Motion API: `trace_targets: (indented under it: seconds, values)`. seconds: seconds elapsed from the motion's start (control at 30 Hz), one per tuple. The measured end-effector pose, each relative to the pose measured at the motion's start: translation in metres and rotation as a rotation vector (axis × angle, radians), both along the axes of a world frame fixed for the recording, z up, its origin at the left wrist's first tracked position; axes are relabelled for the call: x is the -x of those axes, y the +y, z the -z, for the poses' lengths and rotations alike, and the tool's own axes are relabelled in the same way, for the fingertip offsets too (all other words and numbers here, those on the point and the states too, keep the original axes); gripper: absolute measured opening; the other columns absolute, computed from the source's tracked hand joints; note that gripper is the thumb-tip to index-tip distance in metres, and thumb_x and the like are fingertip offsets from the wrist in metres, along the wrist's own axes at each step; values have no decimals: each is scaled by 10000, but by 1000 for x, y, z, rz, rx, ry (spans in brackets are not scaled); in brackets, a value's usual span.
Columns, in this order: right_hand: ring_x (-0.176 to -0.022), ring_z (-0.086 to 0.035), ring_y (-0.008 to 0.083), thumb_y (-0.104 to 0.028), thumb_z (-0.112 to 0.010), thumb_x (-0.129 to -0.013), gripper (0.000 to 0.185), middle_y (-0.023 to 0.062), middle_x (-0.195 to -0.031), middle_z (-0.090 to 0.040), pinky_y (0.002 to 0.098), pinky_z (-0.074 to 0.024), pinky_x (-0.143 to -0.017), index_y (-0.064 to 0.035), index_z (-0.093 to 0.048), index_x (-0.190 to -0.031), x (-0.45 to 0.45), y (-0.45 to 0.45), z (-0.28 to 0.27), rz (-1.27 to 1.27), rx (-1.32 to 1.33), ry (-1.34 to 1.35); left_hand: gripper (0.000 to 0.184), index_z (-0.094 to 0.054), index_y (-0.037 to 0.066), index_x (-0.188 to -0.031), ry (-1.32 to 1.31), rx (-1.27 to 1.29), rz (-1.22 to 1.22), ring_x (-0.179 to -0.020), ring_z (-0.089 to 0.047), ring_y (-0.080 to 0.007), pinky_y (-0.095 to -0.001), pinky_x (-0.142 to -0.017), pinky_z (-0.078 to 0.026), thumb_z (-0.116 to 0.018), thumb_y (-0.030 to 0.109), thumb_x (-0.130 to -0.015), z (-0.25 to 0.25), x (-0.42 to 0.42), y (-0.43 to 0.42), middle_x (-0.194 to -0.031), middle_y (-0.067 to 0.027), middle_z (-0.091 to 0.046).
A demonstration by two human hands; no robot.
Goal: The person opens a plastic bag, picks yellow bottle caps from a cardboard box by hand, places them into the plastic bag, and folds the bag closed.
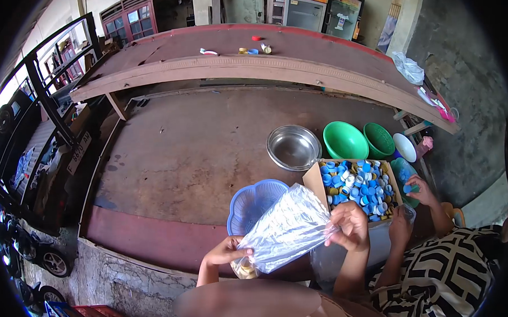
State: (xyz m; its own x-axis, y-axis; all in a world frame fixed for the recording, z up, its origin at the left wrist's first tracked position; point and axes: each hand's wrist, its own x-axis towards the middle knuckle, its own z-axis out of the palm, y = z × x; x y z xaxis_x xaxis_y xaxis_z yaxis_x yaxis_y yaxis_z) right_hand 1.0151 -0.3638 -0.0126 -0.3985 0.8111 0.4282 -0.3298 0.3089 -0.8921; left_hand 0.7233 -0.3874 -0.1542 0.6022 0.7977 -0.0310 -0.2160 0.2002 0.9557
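A clear plastic bag (pixel 288 228) is stretched between my two hands in front of my body. My left hand (pixel 227 252) is closed on its lower left end, where a few yellowish caps (pixel 245 267) show through the plastic. Higher up and to the right, my right hand (pixel 349 227) is pinched on the bag's gathered end. Behind the bag, partly covered by it, stands a blue plastic basket (pixel 245 201). Beyond my right hand is a cardboard box (pixel 314 181) full of blue, white and yellow bottle caps (pixel 357 185).
At my right, a co-worker's hand (pixel 422 192) holds a blue cap; the other hand (pixel 401 227) is at a clear bag. A steel bowl (pixel 293 147), green bowl (pixel 345 140) and green basket (pixel 379 140) stand behind the box. A raised wooden shelf (pixel 250 66) crosses the back.
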Motion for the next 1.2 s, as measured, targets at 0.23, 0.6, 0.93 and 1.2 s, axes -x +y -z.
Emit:
trace_targets:
  seconds: [0.23,0.6,0.93,1.2]
  values:
    - [-612,-610,168,27,-686,-700,295,120,-744,-593,256,-522,-541,57,-507,-932,4,-6,19,142,-102,-179,322,-535,-27,-1085,25,23,35,-869,-524,-77,-249,-794,-425,-629,77,-795,10,8,-16,-960,-24,-606]
    - [-481,-548,90,-37,-760,-625,215,48,-607,-598,197,-418,-421,-31,-601,-769,49,-28,-15,208,-498,-254,385,-472,16,-1096,-90,-702,-314,-823,-582,-186,-309,-744,-473,-636,6,-747,-92,-9,-18,-1006,-92,-559]
    - [-422,-475,119,-118,-802,-549,271,15,-518,-521,219,-380,-409,-52,-588,-701,36,-32,-27,373,-798,-434,136,-580,62,-852,507,-1238,-174,-635,-592,-201,-312,-558,-497,-633,133,-750,-142,-14,-20,-917,-37,-568]
    - [-424,-467,142,-125,-773,-591,229,5,-528,-461,250,-349,-384,-67,-559,-647,32,-35,-43,169,-855,-546,152,-584,41,-749,331,-1419,77,-802,-544,-205,-296,-605,-476,-620,189,-744,-175,-10,-30,-1012,-82,-533]
